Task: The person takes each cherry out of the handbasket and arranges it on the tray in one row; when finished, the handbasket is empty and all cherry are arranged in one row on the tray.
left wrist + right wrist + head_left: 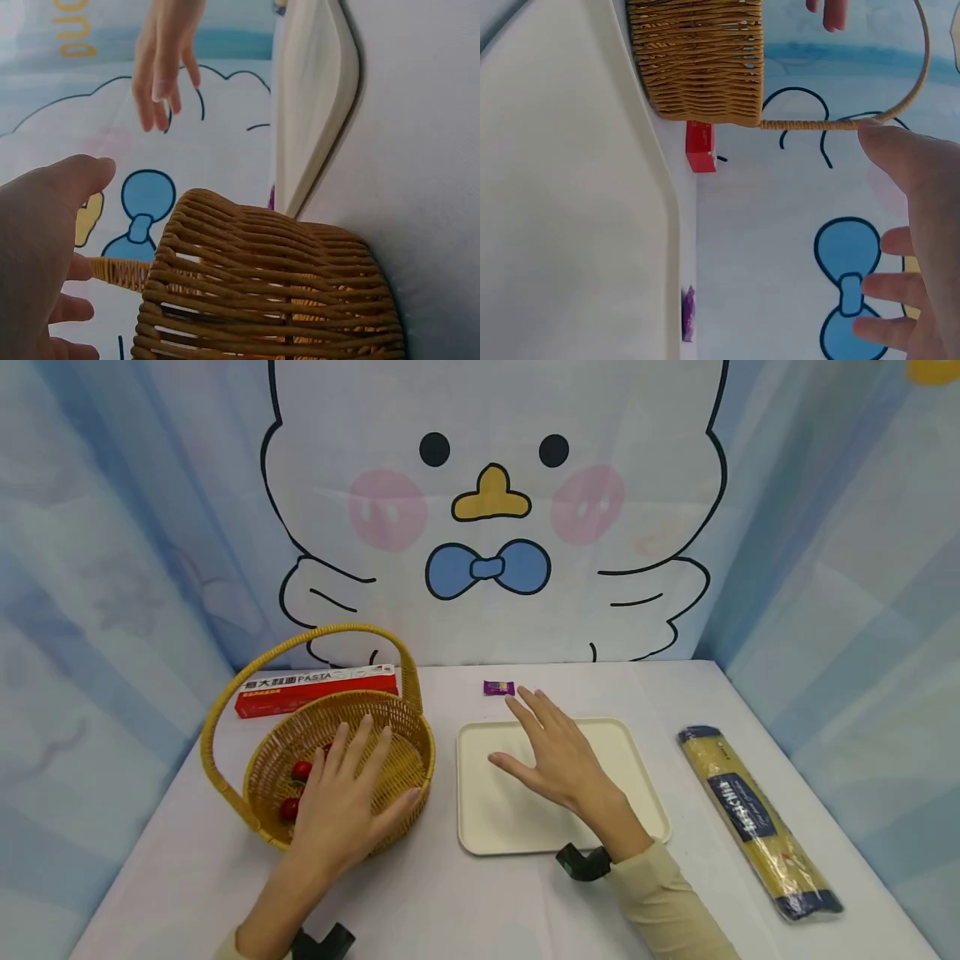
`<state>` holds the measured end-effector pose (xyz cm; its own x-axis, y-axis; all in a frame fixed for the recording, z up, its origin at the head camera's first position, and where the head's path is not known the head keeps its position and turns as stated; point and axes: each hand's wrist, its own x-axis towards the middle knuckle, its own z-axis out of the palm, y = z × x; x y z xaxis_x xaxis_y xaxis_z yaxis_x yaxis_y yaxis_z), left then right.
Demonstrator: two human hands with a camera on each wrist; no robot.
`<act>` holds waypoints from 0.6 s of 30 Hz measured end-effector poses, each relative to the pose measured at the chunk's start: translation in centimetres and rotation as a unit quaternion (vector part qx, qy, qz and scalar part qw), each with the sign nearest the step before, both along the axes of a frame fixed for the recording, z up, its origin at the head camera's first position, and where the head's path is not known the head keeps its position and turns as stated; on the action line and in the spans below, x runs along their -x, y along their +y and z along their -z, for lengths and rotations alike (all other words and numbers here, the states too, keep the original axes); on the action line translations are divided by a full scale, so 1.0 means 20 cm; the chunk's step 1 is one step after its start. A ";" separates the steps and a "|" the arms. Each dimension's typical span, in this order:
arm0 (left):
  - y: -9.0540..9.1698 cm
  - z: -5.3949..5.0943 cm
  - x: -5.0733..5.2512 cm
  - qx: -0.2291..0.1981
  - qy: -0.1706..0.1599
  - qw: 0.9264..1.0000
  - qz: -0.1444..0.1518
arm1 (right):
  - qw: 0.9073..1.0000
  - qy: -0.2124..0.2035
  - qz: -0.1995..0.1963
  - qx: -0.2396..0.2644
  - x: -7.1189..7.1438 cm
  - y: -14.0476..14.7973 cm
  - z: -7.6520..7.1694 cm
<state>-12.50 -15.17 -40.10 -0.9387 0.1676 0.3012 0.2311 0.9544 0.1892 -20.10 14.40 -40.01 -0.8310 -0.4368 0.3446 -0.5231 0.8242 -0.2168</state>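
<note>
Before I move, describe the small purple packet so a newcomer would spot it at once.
On the white table, find the shallow cream tray. Just past its far edge, towards the cartoon backdrop, lies the purple packet. It is the only purple thing on the table, and far smaller than the red pasta box or the long yellow pack.

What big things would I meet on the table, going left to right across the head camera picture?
Yellow wicker basket → cream rectangular tray → long pasta packet with a navy label.
</note>
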 end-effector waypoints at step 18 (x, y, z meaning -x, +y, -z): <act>-0.11 0.09 -0.22 -0.015 0.017 0.999 -0.023 | 0.997 -0.015 -0.067 0.048 0.08 -0.14 0.05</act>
<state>-8.11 -17.45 -41.83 -0.9346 0.1154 0.3365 0.1945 0.9578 0.2115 -21.64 11.69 -41.05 -0.7786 -0.5104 0.3651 -0.6184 0.7229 -0.3082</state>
